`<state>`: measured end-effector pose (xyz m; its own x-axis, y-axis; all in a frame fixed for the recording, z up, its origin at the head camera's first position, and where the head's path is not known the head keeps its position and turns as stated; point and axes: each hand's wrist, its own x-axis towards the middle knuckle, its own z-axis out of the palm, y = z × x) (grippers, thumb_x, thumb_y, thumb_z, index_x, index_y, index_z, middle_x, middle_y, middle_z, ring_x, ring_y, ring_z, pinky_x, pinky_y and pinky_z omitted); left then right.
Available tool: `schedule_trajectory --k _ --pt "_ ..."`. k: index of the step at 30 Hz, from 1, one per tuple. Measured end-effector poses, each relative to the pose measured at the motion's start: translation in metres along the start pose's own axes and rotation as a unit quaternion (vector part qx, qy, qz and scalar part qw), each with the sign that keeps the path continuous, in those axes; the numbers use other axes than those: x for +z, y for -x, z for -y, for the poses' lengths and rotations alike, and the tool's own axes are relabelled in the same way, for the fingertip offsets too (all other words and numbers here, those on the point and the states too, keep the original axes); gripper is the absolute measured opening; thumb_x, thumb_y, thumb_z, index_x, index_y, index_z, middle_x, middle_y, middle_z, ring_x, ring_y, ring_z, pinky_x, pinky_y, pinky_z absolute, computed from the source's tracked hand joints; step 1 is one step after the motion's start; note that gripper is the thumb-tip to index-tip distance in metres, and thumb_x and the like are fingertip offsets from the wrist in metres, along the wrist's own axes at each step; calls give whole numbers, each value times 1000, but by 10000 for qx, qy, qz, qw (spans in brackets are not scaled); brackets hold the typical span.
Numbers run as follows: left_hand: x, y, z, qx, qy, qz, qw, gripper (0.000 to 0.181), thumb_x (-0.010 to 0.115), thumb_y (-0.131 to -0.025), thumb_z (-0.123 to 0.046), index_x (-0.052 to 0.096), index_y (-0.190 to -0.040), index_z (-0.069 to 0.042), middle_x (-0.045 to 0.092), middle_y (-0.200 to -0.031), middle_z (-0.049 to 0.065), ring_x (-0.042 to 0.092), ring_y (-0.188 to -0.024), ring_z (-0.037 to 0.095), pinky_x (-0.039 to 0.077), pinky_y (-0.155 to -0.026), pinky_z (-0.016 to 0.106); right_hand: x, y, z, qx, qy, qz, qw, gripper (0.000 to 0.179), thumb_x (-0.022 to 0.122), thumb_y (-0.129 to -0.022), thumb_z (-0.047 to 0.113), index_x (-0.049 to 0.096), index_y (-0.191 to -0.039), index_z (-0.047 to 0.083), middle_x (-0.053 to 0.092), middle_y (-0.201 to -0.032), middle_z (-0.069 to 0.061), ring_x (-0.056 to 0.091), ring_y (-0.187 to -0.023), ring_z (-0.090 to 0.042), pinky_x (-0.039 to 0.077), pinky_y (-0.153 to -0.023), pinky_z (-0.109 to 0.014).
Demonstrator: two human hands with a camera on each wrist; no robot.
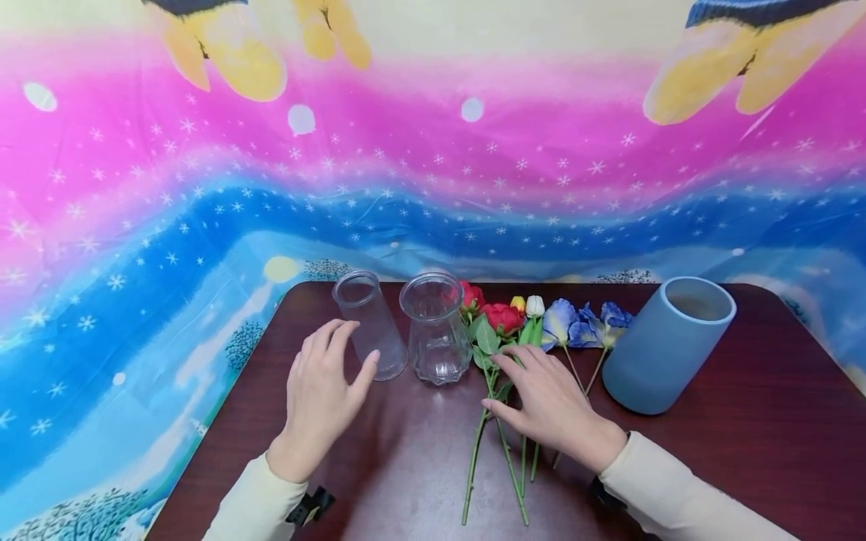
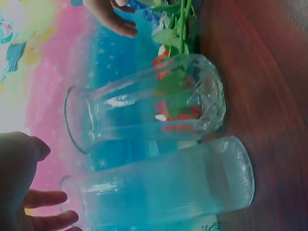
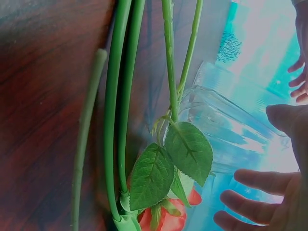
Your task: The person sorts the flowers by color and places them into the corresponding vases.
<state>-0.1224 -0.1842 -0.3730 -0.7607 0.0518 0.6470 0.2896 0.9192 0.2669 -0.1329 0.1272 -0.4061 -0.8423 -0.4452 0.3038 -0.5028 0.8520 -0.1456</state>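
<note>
My left hand (image 1: 323, 383) hovers by the tall clear glass vase (image 1: 372, 330), its fingers spread and relaxed near the rim. Just right of that vase stands a second clear glass vase (image 1: 438, 330) with a flared neck and faceted base. Over the flower stems, my right hand (image 1: 548, 394) has loosely bent fingers and nothing in its grasp. Beneath and beside it lie red roses (image 1: 504, 318) with green leaves (image 3: 188, 147), a white tulip (image 1: 535, 306), a yellow tulip (image 1: 518, 303) and blue flowers (image 1: 560, 321) on thin stems.
A frosted blue vase (image 1: 666, 349) stands at the right, beyond the blue flowers. Everything rests on a dark reddish-brown table (image 1: 764, 451). Behind its far edge hangs a colourful printed cloth (image 1: 433, 165) with snowflakes.
</note>
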Motion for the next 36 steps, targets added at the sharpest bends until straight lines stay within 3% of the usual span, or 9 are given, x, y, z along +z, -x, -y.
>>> schedule_trajectory --k 16,28,36 --pt "-13 -30 20 -400 179 -381 9983 36 71 -91 -30 66 -119 -7 66 -119 15 62 -106 36 52 -83 53 3 -6 1 74 -114 -84 9999 54 72 -89 52 69 -126 12 68 -123 -7 64 -116 -28 53 -95 -50" --pt "-15 -46 27 -490 202 -359 9979 37 68 -94 -32 65 -120 -6 67 -121 15 61 -107 37 52 -80 55 0 -10 1 20 -82 -88 9999 52 71 -90 51 70 -123 10 71 -120 -8 66 -114 -28 53 -96 -49" --pt "-14 -61 34 -573 127 -190 9981 37 64 -97 -35 66 -119 -6 69 -119 16 63 -104 38 51 -80 56 -3 -14 0 55 -34 -180 9998 50 72 -90 49 71 -120 9 73 -114 -9 68 -108 -28 56 -89 -49"
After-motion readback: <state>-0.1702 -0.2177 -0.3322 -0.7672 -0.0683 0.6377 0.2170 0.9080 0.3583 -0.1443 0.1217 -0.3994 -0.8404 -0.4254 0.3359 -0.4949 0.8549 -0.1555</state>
